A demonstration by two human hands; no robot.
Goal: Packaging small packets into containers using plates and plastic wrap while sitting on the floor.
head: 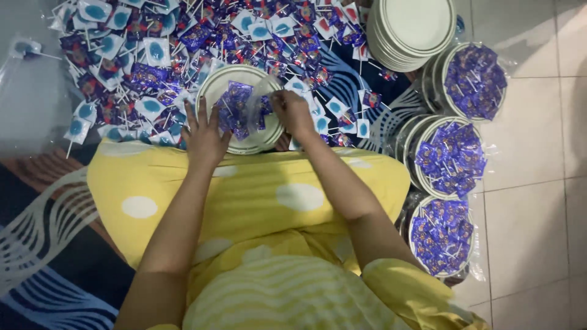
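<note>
Left hand (203,137) lies flat with fingers spread, pressing the 8 o'clock rim of a pale plate (227,79) and touching the clear bag (260,107) drawn over it; it clenches nothing. Right hand (293,111) is at the plate's 3 o'clock edge, fingers pinched on the bag's film. Inside the bag, on the plate, lies a small heap of purple-wrapped sweets (235,107). The plate rests at the near edge of a yellow dotted cloth (257,195) over the person's lap. From 9 to 1 o'clock of the plate, a wide scatter of lollipops (140,73) covers the floor, some in purple wrappers, some white with blue ovals, sticks pointing all ways. At 1 o'clock, well apart, stands a stack of plates (409,30). At 3 to 5 o'clock of the hands, three bagged plates (449,159) filled with purple sweets sit in a column, overlapping one another, on the pale tiled floor (532,183). A dark mat with white curved lines (43,244) shows at 8 o'clock.
</note>
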